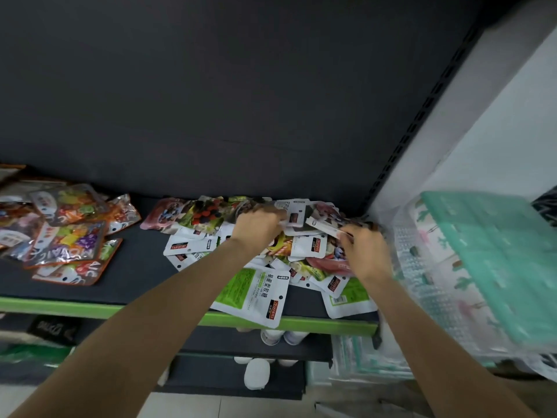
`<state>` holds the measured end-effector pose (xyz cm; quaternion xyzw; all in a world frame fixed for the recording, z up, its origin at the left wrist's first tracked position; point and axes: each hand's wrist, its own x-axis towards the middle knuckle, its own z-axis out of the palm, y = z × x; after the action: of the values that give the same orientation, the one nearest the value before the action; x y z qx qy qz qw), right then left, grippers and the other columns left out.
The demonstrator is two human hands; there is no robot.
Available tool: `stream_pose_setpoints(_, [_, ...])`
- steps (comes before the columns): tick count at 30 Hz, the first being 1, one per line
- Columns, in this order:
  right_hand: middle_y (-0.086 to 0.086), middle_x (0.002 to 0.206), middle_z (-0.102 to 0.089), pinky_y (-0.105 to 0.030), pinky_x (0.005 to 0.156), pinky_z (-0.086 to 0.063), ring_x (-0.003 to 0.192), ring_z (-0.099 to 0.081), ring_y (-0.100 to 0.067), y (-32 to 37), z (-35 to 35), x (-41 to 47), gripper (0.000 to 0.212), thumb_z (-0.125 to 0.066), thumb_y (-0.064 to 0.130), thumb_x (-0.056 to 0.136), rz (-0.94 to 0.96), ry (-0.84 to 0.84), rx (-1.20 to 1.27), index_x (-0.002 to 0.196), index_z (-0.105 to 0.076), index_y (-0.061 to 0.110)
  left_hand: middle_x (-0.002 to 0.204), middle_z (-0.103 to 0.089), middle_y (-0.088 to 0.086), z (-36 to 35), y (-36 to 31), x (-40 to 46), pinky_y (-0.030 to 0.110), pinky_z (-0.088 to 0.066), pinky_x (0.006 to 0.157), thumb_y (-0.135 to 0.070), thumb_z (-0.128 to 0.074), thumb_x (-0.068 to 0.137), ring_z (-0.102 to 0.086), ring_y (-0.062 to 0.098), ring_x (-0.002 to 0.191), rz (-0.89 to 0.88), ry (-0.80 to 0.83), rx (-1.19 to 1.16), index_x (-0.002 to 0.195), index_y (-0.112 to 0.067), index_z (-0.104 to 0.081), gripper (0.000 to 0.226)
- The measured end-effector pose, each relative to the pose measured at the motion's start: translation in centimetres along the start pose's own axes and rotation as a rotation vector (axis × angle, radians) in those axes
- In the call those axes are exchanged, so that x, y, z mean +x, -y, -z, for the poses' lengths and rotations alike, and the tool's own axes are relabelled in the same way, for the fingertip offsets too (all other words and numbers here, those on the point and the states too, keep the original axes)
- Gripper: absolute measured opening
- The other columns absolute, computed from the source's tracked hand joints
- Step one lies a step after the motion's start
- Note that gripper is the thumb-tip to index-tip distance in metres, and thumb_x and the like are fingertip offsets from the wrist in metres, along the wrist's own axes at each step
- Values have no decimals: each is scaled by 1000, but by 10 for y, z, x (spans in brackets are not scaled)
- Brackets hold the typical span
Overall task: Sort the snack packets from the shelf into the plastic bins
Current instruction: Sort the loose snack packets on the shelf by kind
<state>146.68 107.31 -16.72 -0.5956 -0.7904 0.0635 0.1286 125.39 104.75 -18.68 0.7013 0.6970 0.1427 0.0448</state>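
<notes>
Take the shelf (141, 267) with its green front lip as your marker. Nearest you, at that lip, a green-and-white packet (251, 292) hangs slightly over the edge, at the front of the white pile (271, 254) on the shelf's right half. Your left hand (256, 226) rests on the middle of that pile, fingers curled down into the packets; whether it grips one you cannot tell. Your right hand (366, 251), toward the shelf's right end, pinches a thin white packet (324, 228) lifted above the pile. On the shelf's left half lies a separate heap of orange-trimmed fruit packets (64, 236). Just off the shelf's right end stands a clear bin (428, 267) with a teal lid (494, 260); its contents are too blurred to make out.
</notes>
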Motion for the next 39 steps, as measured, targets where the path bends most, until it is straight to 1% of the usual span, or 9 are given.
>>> stream_pose_setpoints(4, [-6,98,-68,-31,64,-48,80,-64,-27,12,15,4,16,-58,20,93,55,-116,58,98,-73,17,110,-64,8,41,9,-10,35,-48,71,-27,-45,99,-62,29,94,70,-325,-161,117,-15,-62,27])
stream_pose_setpoints(8, [-4,100,-66,-24,57,-36,81,-64,-25,40,43,21,18,-57,22,93,100,-229,104,103,-73,19,100,-69,5,90,27,-12,37,-52,69,-23,-48,98,-64,26,80,242,-416,-374,118,-21,-57,23])
stream_pose_setpoints(13, [1,102,-70,-32,70,-49,90,-64,-22,92,73,33,18,-57,30,93,199,-142,199,102,-71,25,90,-66,4,131,52,-42,31,-52,78,-17,-58,93,-62,19,84,390,-494,-566,107,-9,-64,18])
stream_pose_setpoints(18, [6,92,-71,-33,74,-50,87,-64,-16,162,79,23,10,-62,29,89,297,29,411,90,-72,28,87,-64,0,170,90,-96,17,-40,70,-17,-59,92,-59,12,81,460,-585,-525,103,-7,-66,17])
stream_pose_setpoints(22, [8,90,-71,-33,77,-51,89,-64,-13,229,68,4,9,-64,27,88,424,39,472,89,-73,27,75,-63,-4,193,129,-150,8,-35,50,-20,-57,93,-53,-1,60,484,-674,-522,87,-11,-60,11])
stream_pose_setpoints(30, [12,88,-71,-38,80,-53,91,-65,-9,377,32,-50,10,-64,26,88,495,45,581,83,-72,28,83,-66,3,226,236,-259,35,-52,67,-16,-54,95,-64,22,78,553,-674,-547,93,-13,-57,5])
stream_pose_setpoints(33, [12,86,-71,-39,80,-53,88,-65,-8,436,15,-71,11,-64,24,87,508,54,621,81,-72,28,85,-66,2,245,282,-297,28,-48,66,-16,-55,94,-63,17,79,565,-664,-542,90,-16,-54,5])
stream_pose_setpoints(36, [13,82,-71,-37,81,-53,87,-65,-6,498,3,-93,12,-66,24,84,513,83,670,76,-71,31,71,-57,-11,268,327,-337,25,-38,59,-20,-55,94,-54,7,66,604,-684,-496,86,-15,-52,10])
stream_pose_setpoints(39, [13,81,-71,-34,81,-52,85,-64,-4,557,-7,-110,9,-67,24,84,553,105,700,78,-73,28,71,-61,-4,289,372,-377,30,-38,62,-23,-56,94,-55,18,69,652,-719,-429,84,-16,-52,13])
